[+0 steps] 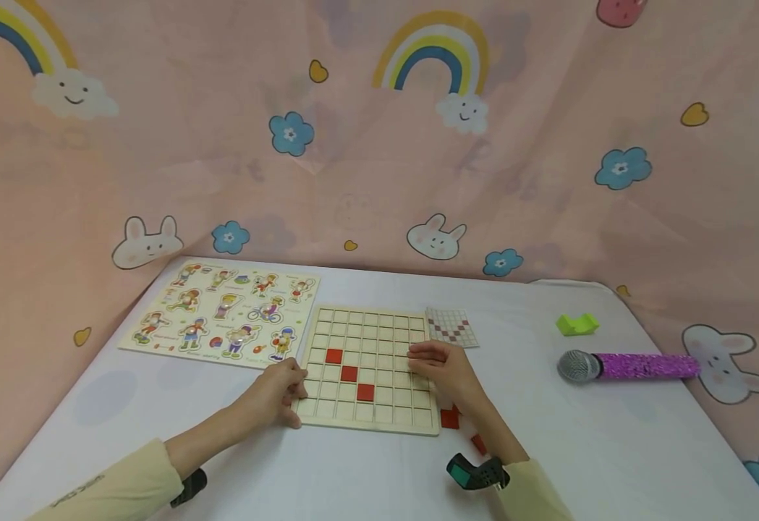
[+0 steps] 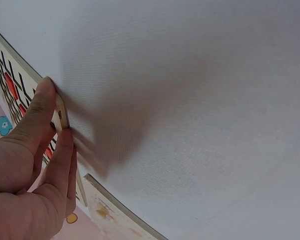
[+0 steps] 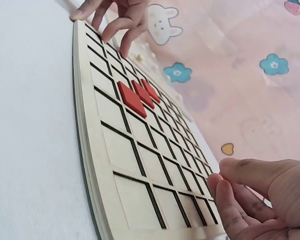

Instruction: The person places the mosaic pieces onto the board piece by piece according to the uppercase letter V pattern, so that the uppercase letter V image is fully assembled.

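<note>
A wooden grid board lies in front of me with three red square tiles set in a diagonal line. My left hand grips its near left corner, thumb and fingers on the edge, as the left wrist view also shows. Over the right edge of the board is my right hand, fingers bent with their tips close together. I cannot tell whether those fingertips pinch anything. Loose red tiles lie beside the board near the right wrist, partly hidden by the forearm.
A picture puzzle board with cartoon figures lies at the back left. Behind my right hand rests a small pattern card. On the right are a purple glittery microphone and a lime green block. A patterned pink cloth hangs behind the table.
</note>
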Demonstrator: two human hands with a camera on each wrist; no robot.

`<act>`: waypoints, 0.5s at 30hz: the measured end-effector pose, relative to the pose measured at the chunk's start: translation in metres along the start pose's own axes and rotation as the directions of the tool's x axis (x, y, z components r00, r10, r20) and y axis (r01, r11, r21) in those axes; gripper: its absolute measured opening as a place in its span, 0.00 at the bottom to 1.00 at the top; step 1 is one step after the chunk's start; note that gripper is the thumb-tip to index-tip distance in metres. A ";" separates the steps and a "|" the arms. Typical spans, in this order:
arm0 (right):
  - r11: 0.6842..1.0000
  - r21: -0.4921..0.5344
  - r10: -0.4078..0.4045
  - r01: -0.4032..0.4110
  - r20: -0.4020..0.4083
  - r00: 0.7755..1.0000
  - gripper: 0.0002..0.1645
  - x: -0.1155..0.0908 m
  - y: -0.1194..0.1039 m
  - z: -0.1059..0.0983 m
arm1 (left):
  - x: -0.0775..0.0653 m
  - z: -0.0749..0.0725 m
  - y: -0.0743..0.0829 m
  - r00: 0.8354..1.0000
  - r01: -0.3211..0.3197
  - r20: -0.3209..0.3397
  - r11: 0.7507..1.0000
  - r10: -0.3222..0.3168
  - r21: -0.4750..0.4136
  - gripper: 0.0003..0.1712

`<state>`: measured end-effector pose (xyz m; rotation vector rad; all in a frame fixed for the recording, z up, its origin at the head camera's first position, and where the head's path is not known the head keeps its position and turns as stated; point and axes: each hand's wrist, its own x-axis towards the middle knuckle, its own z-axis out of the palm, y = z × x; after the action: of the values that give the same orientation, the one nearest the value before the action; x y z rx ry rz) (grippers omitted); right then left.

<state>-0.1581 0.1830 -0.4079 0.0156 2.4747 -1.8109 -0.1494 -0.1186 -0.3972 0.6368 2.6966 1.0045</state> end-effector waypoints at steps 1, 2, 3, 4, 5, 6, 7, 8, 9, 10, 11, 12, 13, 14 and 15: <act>1.000 -0.007 0.004 -0.004 -0.005 1.000 0.18 -0.002 0.001 -0.004 | 0.000 0.000 0.000 1.000 -0.003 0.000 1.000 0.003 0.000 0.20; 1.000 -0.017 0.005 -0.005 -0.008 1.000 0.19 -0.004 0.001 -0.008 | 0.000 0.000 0.000 1.000 -0.004 0.000 1.000 0.004 -0.002 0.20; 1.000 -0.020 0.011 -0.011 -0.014 1.000 0.19 -0.006 0.002 -0.012 | 0.000 0.000 0.000 1.000 -0.004 0.000 1.000 0.004 -0.002 0.20; 0.999 -0.028 0.016 -0.016 -0.020 1.000 0.19 -0.009 0.002 -0.017 | 0.000 0.000 0.000 1.000 -0.004 0.000 1.000 0.004 -0.003 0.20; 0.999 -0.036 0.017 -0.018 -0.025 1.000 0.19 -0.011 0.002 -0.021 | 0.000 0.000 0.000 1.000 0.000 0.001 1.000 0.000 -0.004 0.20; 0.999 -0.047 0.021 -0.022 -0.028 0.999 0.19 -0.013 0.001 -0.025 | 0.000 -0.001 0.000 1.000 0.001 0.001 1.000 -0.001 -0.004 0.20; 0.998 -0.057 0.028 -0.030 -0.037 0.999 0.20 -0.016 0.001 -0.029 | 0.000 -0.001 0.000 1.000 0.001 0.000 1.000 -0.001 -0.001 0.20; 0.997 -0.073 0.034 -0.037 -0.046 0.998 0.20 -0.019 0.001 -0.033 | -0.001 -0.001 0.000 1.000 0.001 0.000 1.000 -0.001 -0.001 0.20; 0.995 -0.087 0.042 -0.047 -0.057 0.997 0.20 -0.021 0.002 -0.037 | -0.001 -0.001 0.000 1.000 0.000 -0.001 1.000 0.000 0.003 0.20; 0.993 -0.103 0.049 -0.056 -0.064 0.997 0.20 -0.024 0.002 -0.041 | -0.001 -0.001 0.000 1.000 -0.002 -0.001 1.000 0.002 0.003 0.20; 0.991 -0.117 0.056 -0.064 -0.070 0.996 0.21 -0.026 0.003 -0.045 | -0.001 -0.001 0.000 1.000 -0.004 0.000 1.000 0.004 0.003 0.20; 0.989 -0.132 0.061 -0.071 -0.073 0.995 0.21 -0.029 0.005 -0.049 | -0.001 -0.001 0.000 1.000 -0.008 -0.001 1.000 0.008 0.003 0.20; 0.987 -0.144 0.066 -0.076 -0.075 0.995 0.21 -0.031 0.007 -0.053 | -0.001 -0.001 0.000 1.000 -0.010 0.000 1.000 0.010 0.003 0.20; 0.985 -0.154 0.066 -0.077 -0.073 0.995 0.22 -0.034 0.009 -0.058 | -0.001 -0.001 0.000 1.000 -0.012 0.000 1.000 0.012 0.000 0.20; 0.984 -0.161 0.065 -0.076 -0.069 0.995 0.22 -0.036 0.012 -0.063 | 0.000 0.000 0.000 1.000 -0.015 0.000 1.000 0.015 0.000 0.20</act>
<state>-0.1250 0.2474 -0.3977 0.1521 2.6223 -1.6004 -0.1492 -0.1193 -0.3973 0.6574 2.6958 1.0089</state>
